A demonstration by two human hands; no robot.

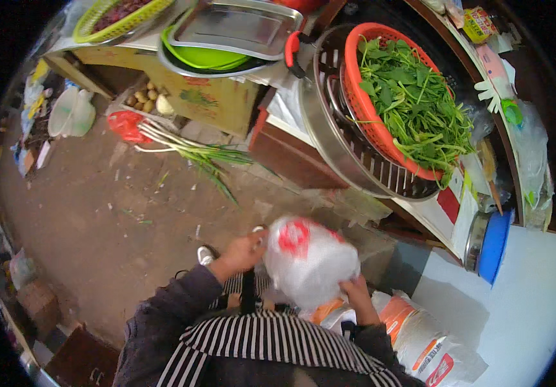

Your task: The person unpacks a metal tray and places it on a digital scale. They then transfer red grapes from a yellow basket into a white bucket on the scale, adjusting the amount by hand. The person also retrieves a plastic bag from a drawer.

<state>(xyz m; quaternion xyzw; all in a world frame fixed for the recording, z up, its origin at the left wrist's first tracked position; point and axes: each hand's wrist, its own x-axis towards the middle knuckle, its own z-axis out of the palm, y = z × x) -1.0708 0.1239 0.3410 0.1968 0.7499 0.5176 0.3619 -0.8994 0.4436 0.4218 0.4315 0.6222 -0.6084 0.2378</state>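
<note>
In front of my body I hold up a white plastic bag [309, 263] with red print; it looks puffed out and slightly blurred. My left hand [244, 254] pinches its left edge near the top. The fingers of my right hand [357, 294] grip the bag's lower right side. What is inside the bag cannot be made out. Below and behind it, large printed sacks [413, 334] stand on the floor by my right side.
A red plastic colander [355, 63] of leafy greens [404, 92] rests on a large metal steamer [324, 145] ahead right. Spring onions [200, 150] lie on the floor beside a red bag [130, 126] and potatoes [142, 99]. A blue basin [495, 246] sits at the counter's end.
</note>
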